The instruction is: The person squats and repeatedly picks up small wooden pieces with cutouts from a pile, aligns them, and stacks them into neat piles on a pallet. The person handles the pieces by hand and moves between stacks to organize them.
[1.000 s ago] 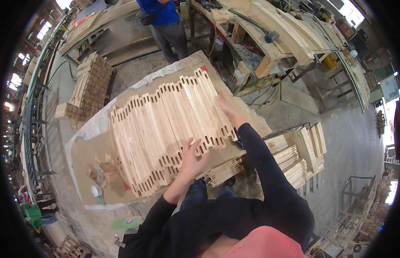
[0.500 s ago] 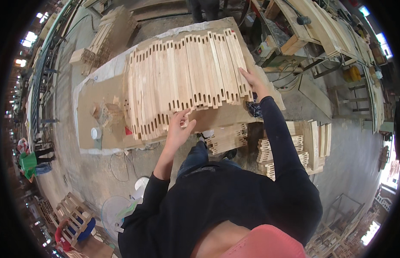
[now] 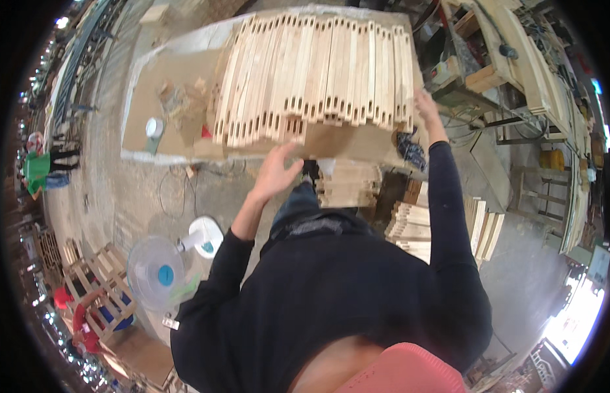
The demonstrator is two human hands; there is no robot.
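Pale wooden slats [image 3: 318,65] with slotted ends lie side by side in a long row on a covered table [image 3: 141,85]. My left hand [image 3: 279,171] is just off the front ends of the slats, left of the row's middle. Its fingers are apart and it holds nothing. At the right end of the row, my right hand [image 3: 427,108] is beside the outermost slat with its fingers stretched out. It is slightly blurred, and I cannot tell whether it touches the slat. A few slat ends under the row's front edge show a second layer.
A white round container [image 3: 153,127] and a red piece [image 3: 206,131] are on the table's left. A dark patterned bundle [image 3: 410,149] lies at its right corner. Slat stacks [image 3: 347,183] stand below the front edge. A fan [image 3: 154,268] is at left, and people work farther off.
My view has shifted, so the row appears higher and farther right. My left hand has come away from the slats' front ends. My right hand has moved off the top of the end slat.
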